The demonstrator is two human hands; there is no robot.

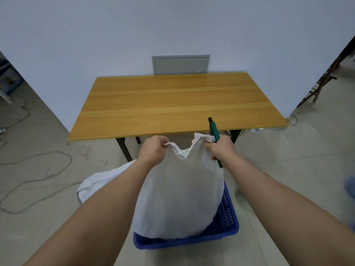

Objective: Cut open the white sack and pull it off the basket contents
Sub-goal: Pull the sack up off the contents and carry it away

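A white sack (180, 196) stands upright in a blue plastic basket (228, 214) on the floor, hiding what lies in it. My left hand (153, 150) pinches the sack's top edge on the left. My right hand (221, 148) grips the sack's top right corner and also holds green-handled scissors (214, 131), blades pointing up and away. The sack's upper edge sags between my two hands. Its lower end sits inside the basket.
A wooden table (172, 102) stands just beyond the basket, against a white wall. Another white sack or cloth (99, 179) lies on the floor to the left. Cables (38, 169) trail across the tiled floor on the left. A chair frame (322, 83) stands at the far right.
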